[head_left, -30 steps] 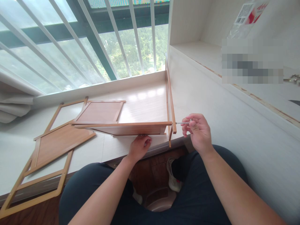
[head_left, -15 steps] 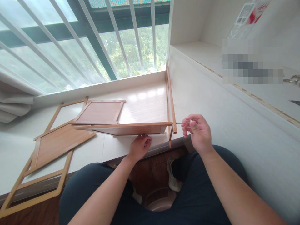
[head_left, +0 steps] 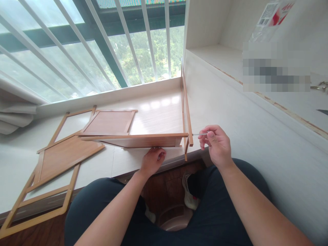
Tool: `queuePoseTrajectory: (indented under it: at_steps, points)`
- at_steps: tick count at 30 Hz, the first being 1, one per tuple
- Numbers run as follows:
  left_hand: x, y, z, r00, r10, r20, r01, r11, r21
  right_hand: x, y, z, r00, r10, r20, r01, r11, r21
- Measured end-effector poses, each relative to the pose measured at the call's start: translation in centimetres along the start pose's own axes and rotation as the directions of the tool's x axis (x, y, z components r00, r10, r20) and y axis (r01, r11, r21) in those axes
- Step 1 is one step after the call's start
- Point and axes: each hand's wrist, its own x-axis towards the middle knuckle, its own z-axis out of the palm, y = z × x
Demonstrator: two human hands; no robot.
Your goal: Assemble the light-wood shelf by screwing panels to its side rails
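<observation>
My right hand (head_left: 217, 145) pinches a thin metal hex key (head_left: 197, 134) between thumb and fingers. The key's far end meets the outer side of an upright wooden frame (head_left: 189, 118), near the frame's front end. A wooden panel (head_left: 153, 140) stands on edge, and its right end meets that frame from the other side. My left hand (head_left: 153, 160) is closed, its fingers curled against the panel's near lower side. Whatever those fingers hold, if anything, is hidden.
More wooden panels (head_left: 64, 155) lie on the white ledge (head_left: 151, 118) at left, over a ladder-like wooden frame (head_left: 48, 216) that juts past the front edge. A white wall (head_left: 246, 130) rises close on the right. A plastic bottle (head_left: 273, 20) stands on the shelf above.
The hex key has turned slightly in my right hand; its bent end shows less now. My left hand, the panel and the frame look unmoved.
</observation>
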Motion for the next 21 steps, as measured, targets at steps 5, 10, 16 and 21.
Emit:
queuePoseTrajectory:
  at_steps: [5,10,16,21]
  points:
    - [0.03,-0.04,0.06,1.0,0.001,0.002,-0.001,1.0,0.008,0.02,0.03,-0.16,1.0,0.011,0.014,-0.011,1.0,-0.008]
    - [0.03,-0.04,0.09,1.0,0.009,0.006,-0.009,1.0,0.015,0.01,-0.08,0.0,1.0,0.009,0.01,-0.009,1.0,-0.013]
    - [-0.01,-0.15,0.14,1.0,0.006,0.006,-0.006,1.0,0.024,-0.02,-0.24,0.2,1.0,-0.005,0.017,0.006,0.999,-0.04]
    - [0.01,-0.17,0.21,1.0,-0.009,0.004,0.009,0.999,0.036,-0.04,-0.36,0.31,1.0,-0.009,0.01,0.01,0.997,-0.078]
